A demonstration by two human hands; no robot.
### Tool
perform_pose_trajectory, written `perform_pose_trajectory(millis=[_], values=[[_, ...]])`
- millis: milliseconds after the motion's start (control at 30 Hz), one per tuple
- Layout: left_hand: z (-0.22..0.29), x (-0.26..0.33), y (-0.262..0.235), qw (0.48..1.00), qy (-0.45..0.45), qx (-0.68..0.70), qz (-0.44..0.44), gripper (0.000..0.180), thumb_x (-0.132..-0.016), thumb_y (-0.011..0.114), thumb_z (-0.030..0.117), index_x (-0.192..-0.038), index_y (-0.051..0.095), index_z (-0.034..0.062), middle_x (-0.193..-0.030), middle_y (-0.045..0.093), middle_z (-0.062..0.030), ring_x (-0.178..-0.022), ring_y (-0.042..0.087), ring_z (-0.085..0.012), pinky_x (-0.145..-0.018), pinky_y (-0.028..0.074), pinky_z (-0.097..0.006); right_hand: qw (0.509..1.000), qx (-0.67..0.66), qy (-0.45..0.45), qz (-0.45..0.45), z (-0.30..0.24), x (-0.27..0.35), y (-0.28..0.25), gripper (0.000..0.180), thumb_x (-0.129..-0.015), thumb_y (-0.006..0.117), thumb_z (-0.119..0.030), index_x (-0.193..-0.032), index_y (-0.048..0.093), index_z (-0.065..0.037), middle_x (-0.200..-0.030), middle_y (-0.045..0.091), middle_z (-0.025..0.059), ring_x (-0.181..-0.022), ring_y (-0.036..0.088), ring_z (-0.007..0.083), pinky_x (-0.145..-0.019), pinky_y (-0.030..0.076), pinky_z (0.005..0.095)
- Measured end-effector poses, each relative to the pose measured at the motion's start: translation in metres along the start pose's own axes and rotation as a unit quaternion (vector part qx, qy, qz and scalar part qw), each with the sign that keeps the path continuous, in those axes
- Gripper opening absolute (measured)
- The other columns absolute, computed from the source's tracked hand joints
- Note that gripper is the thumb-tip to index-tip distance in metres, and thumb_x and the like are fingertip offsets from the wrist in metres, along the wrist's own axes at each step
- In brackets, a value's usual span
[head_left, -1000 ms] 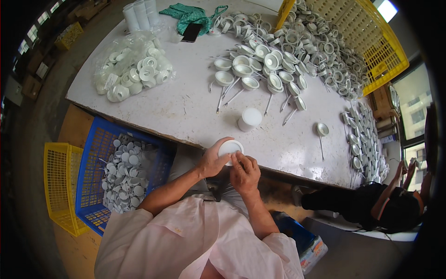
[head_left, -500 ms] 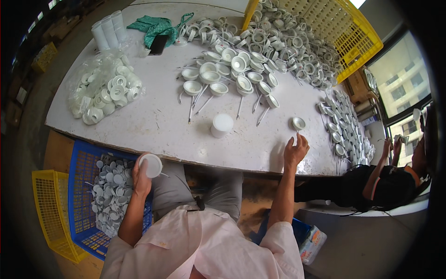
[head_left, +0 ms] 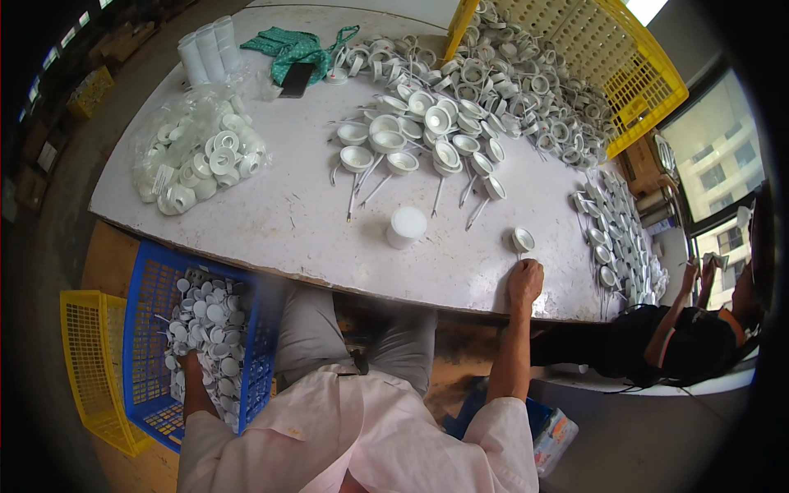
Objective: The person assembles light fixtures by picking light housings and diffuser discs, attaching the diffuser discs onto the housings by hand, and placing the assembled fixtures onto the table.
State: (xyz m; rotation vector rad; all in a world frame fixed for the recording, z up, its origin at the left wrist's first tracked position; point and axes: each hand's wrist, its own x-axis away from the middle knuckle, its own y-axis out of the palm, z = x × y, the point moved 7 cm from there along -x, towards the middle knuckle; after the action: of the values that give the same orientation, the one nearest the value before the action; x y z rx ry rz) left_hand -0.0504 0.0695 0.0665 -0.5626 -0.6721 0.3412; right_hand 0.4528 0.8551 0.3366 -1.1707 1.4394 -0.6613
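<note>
My left hand is down in the blue basket, among many small white round lamps; its fingers are hidden by them. Over the table's near right edge, my right hand has its fingers closed at the short wire end of a small white cup-shaped lamp housing. The housing is tilted, its hollow side showing. A short white stack of round discs stands on the table between my arms.
Wired lamp housings lie mid-table, with more at the right. A yellow crate spills white rings. At left are a plastic bag of rings, white cylinders, a green cloth and a phone. Another person works at right.
My left hand has gone from the table edge, where it held a white round lamp, down into the blue basket. My right hand has closed and drawn slightly nearer, by the lamp housing.
</note>
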Motion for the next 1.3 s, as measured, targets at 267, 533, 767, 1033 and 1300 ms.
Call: perform_pose_trajectory(millis=[267, 533, 767, 1033, 1300], values=[[0.096, 0.232, 0.158, 0.871, 0.228, 0.057, -0.432, 0.026, -0.090, 0.055, 0.011, -0.113, 0.054, -0.0015, -0.106, 0.064, -0.0139, -0.088, 0.065, -0.0199, -0.067, 0.052, -0.026, 0.990, -0.045, -0.112, 0.075, -0.047, 0.082, -0.041, 0.004, -0.081, 0.058, -0.007, -0.083, 0.058, -0.004, -0.083, 0.057, 0.0133, -0.081, 0.054, 0.0318, -0.072, 0.042, 0.0422], [0.165, 0.527, 0.216, 0.594, 0.323, -0.007, -0.737, 0.039, -0.086, 0.059, 0.005, -0.122, 0.044, -0.0012, -0.115, 0.059, -0.0196, -0.102, 0.061, -0.0204, -0.083, 0.051, -0.029, 0.975, -0.131, -0.178, 0.029, -0.088, 0.160, -0.063, 0.006, -0.081, 0.059, -0.001, -0.086, 0.057, -0.003, -0.085, 0.057, 0.0127, -0.081, 0.054, 0.0315, -0.073, 0.044, 0.0407], [0.179, 0.598, 0.240, 0.588, 0.400, -0.149, -0.688, 0.081, -0.068, 0.076, 0.017, -0.132, 0.029, 0.0037, -0.108, 0.061, -0.0230, -0.098, 0.063, -0.0292, -0.081, 0.051, -0.035, 0.964, -0.191, -0.182, -0.030, -0.099, 0.207, -0.041, 0.016, -0.076, 0.059, 0.005, -0.088, 0.052, -0.004, -0.084, 0.056, 0.0131, -0.078, 0.053, 0.0329, -0.068, 0.042, 0.0417], [0.164, 0.578, 0.249, 0.606, 0.461, -0.084, -0.643, 0.077, -0.064, 0.078, 0.018, -0.129, 0.039, 0.0038, -0.117, 0.057, -0.0149, -0.111, 0.055, -0.0242, -0.093, 0.045, -0.034, 0.938, -0.263, -0.221, -0.055, -0.117, 0.225, -0.038, 0.026, -0.069, 0.060, 0.009, -0.089, 0.051, -0.004, -0.082, 0.055, 0.0133, -0.075, 0.051, 0.0340, -0.067, 0.040, 0.0428], [0.183, 0.557, 0.233, 0.592, 0.483, 0.025, -0.645, 0.076, -0.065, 0.081, 0.014, -0.129, 0.042, 0.0056, -0.121, 0.056, -0.0123, -0.113, 0.054, -0.0214, -0.096, 0.043, -0.033, 0.849, -0.498, -0.048, -0.172, -0.121, 0.212, -0.041, 0.024, -0.077, 0.058, 0.004, -0.100, 0.055, -0.002, -0.092, 0.058, 0.0089, -0.084, 0.056, 0.0211, -0.075, 0.045, 0.0308]])
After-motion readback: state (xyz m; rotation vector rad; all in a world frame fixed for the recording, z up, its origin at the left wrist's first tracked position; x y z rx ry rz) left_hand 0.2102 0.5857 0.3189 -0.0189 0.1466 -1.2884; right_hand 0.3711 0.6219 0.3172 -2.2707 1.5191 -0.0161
